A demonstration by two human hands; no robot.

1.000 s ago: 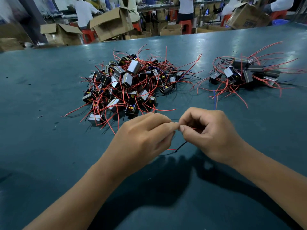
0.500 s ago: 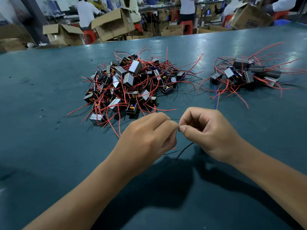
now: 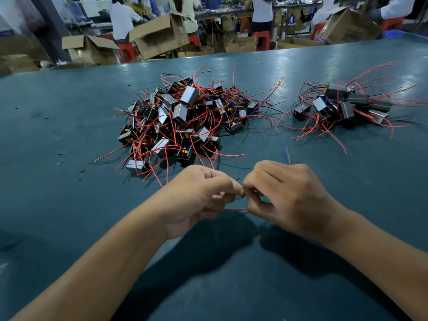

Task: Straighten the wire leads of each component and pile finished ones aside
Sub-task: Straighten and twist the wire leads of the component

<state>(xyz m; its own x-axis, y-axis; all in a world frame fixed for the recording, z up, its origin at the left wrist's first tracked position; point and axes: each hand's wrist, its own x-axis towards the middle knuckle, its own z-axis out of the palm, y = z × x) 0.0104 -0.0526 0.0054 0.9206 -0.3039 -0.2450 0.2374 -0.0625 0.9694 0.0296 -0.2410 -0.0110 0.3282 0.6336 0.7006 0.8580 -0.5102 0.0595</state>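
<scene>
1. Head view: workshop clutter of cardboard boxes point(image 3: 159, 33) and seated workers is seen beyond a teal tabletop point(image 3: 58, 126). A large heap of unfinished components point(image 3: 180, 121) lies ahead; a smaller finished pile point(image 3: 342, 107) sits well apart to the right.
2. The left hand point(image 3: 196, 200) and right hand point(image 3: 287, 198) are curled, each grip pinching a thin red lead point(image 3: 234, 208) between them.
3. The leads are judged light and springy, best taken near the ends and drawn straight; the bodies look small and rigid.
4. The held component's body is hidden inside the fists.
</scene>
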